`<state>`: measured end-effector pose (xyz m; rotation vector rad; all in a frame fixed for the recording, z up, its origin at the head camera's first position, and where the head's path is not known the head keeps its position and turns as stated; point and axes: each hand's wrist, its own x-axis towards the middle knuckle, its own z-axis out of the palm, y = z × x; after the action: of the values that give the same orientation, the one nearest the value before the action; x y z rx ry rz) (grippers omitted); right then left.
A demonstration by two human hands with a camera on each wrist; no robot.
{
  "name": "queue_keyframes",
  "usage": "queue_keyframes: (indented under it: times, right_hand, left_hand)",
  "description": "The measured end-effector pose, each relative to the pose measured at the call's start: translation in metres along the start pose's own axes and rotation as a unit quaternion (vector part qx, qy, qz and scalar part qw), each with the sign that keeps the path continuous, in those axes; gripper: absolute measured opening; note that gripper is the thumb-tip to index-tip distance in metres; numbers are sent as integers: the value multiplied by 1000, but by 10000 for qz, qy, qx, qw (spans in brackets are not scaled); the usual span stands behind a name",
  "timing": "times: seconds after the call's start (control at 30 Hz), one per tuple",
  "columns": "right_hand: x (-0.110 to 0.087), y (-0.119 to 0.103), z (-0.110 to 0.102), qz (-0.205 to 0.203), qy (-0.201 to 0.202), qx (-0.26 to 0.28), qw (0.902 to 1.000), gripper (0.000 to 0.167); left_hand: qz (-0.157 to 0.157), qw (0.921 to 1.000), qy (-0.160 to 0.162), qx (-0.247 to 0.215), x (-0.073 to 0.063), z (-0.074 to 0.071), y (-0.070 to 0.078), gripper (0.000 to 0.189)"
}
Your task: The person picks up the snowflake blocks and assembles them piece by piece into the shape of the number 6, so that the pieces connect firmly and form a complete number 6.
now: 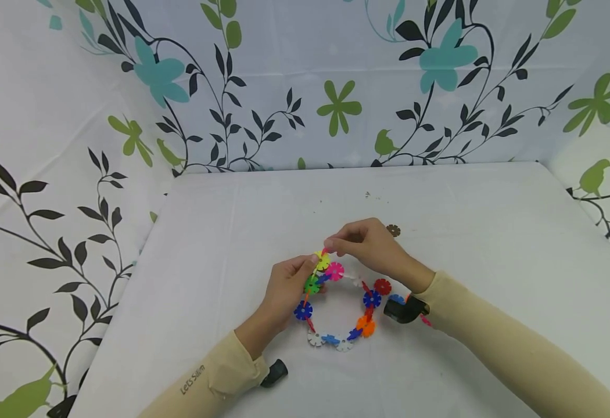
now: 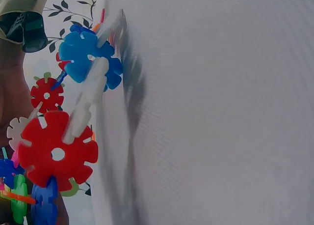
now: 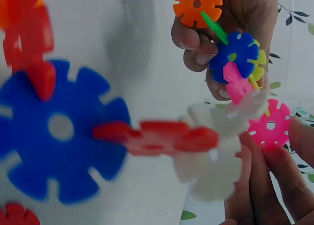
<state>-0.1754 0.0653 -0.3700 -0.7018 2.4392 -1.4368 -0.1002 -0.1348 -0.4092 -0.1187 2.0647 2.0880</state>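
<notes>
Notched plastic snowflake discs of several colours are slotted together into a ring-shaped chain point(image 1: 372, 299), held just over the white table. My left hand point(image 1: 286, 290) grips its left upper part, thumb by a yellow disc point(image 1: 322, 261) and a green disc point(image 1: 312, 284). At the top end my right hand point(image 1: 373, 249) pinches a pink disc point(image 3: 270, 127) between thumb and fingers. That pink disc meets a thin yellow disc edge in the right wrist view. White, red and light blue discs point(image 2: 82, 54) hang along the chain in the left wrist view.
On the table point(image 1: 221, 220), a brown disc point(image 1: 393, 230) lies beyond my right hand. A blue disc point(image 1: 396, 299) and a pink piece point(image 1: 426, 320) show partly behind the right wrist's black camera point(image 1: 406, 309). A leaf-patterned cloth point(image 1: 284, 75) hangs around the table.
</notes>
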Motion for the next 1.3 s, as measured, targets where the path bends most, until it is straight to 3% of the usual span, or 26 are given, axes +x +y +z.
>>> queue_keyframes:
  times: [0.2,0.43,0.5,0.77,1.07,1.3]
  right_hand:
    - [0,1,-2,141,-63,-69,9999,25]
    - [-1,0,-3,239,-89,-98,9996,30]
    - [-1,-1,-3,272,-54,-117,9995,32]
    - [-1,0,-4,287,-88,69,9995,32]
    - [-1,6,-7,399,-2,26,9992,35]
    - [-7,15,-22,585,269,33,9979,37]
  left_hand:
    - [-49,10000,-42,17,1,0,-2,39]
    - [-731,9969,-177,-230,5,0,-1,49]
    - [-796,9961,-233,-300,5,0,1,47]
    - [-602,9957,-510,-484,3,-1,3,43]
    - [-586,9961,-512,-426,4,-1,3,44]
    - [-660,9954,-471,-507,4,-1,3,45]
